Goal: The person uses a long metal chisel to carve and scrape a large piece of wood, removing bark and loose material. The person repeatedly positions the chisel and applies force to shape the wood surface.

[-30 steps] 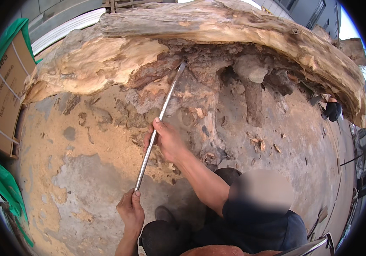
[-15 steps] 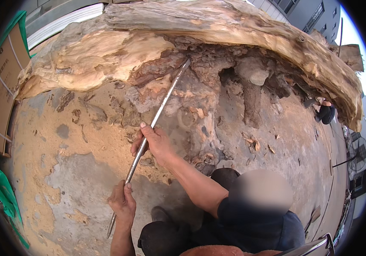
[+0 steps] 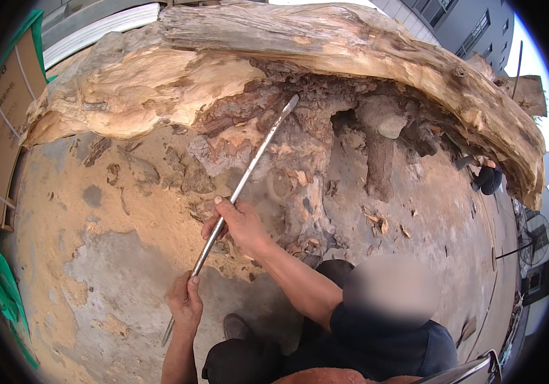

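A long steel bar (image 3: 252, 168) with a flattened upper tip slants up and away from me. My left hand (image 3: 185, 299) is closed around its lower part, with a tapered end sticking out below. Higher up, my right hand (image 3: 239, 224) grips the bar, thumb lying along it. The upper tip meets the dark, crumbly bark (image 3: 313, 96) under a huge pale log (image 3: 223, 83); I cannot tell how deep it goes. Below that tip, a rough root-like mass (image 3: 306, 147) reaches down toward the floor.
Sawdust (image 3: 50, 256) and bark scraps cover much of the concrete floor (image 3: 127, 256). On the left stand a strapped cardboard box (image 3: 8, 121) and green sheeting (image 3: 2, 281). Far right, another person (image 3: 487, 176) works near the log's end, and a fan (image 3: 535, 240) stands by the edge.
The bar's upper tip has shifted slightly right along the dark bark. Both hands keep their grip, the right one a little lower in view.
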Demonstrator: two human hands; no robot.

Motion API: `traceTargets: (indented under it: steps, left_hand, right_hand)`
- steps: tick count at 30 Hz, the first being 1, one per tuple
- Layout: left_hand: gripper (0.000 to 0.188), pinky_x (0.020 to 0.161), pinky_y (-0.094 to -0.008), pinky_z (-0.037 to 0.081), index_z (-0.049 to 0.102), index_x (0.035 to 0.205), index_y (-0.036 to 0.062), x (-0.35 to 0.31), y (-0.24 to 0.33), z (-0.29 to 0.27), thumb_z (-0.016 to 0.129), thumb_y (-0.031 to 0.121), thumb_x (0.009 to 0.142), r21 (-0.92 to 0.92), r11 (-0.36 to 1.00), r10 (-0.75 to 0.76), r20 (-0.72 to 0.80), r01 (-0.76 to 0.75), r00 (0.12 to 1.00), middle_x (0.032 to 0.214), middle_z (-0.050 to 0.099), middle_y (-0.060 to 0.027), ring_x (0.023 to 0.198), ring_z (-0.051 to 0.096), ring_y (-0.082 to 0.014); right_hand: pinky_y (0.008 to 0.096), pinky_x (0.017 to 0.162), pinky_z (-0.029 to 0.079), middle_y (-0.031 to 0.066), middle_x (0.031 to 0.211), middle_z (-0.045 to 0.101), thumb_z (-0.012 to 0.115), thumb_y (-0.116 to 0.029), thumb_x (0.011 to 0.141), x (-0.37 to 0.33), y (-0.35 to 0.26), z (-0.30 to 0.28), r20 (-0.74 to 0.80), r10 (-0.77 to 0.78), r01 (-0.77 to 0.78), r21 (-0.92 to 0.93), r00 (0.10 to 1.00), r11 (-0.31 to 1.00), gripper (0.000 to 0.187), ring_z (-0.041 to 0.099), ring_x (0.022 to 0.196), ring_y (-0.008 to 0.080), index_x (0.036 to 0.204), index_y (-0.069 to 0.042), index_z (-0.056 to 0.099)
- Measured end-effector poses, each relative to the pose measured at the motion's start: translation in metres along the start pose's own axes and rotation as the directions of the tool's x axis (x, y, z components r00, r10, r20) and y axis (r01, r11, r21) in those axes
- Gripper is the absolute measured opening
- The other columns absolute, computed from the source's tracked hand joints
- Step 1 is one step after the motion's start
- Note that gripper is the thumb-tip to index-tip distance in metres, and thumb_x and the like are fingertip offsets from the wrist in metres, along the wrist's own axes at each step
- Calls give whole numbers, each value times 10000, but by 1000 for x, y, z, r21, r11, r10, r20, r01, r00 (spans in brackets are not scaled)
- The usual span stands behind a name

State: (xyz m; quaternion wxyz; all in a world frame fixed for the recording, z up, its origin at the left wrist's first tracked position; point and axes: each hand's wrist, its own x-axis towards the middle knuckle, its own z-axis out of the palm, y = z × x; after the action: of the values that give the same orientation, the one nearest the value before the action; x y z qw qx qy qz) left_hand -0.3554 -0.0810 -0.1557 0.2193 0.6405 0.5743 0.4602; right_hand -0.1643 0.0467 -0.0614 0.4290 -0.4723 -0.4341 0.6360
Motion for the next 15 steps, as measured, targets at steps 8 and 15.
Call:
traceTargets:
  steps: [8, 15]
  left_hand:
    - [202, 568, -389, 475, 670, 1124, -16, -18, 73, -76, 597, 131, 1006, 85, 979, -197, 164, 185, 967, 755, 615, -161, 619, 617, -287]
    - [204, 551, -360, 454, 688, 1055, -25, 39, 112, -114, 590, 147, 1007, 135, 970, -239, 344, 204, 908, 678, 597, -146, 581, 584, -252]
  right_hand:
    - [306, 555, 488, 187, 758, 725, 450, -469, 1076, -19, -5, 10, 162, 23, -54, 189, 987, 980, 413, 650, 613, 196, 921, -92, 511]
    - [301, 551, 483, 192, 755, 718, 486, -528, 1048, -15, -31, 15, 88, 24, -53, 349, 996, 936, 450, 696, 665, 221, 917, -97, 492]
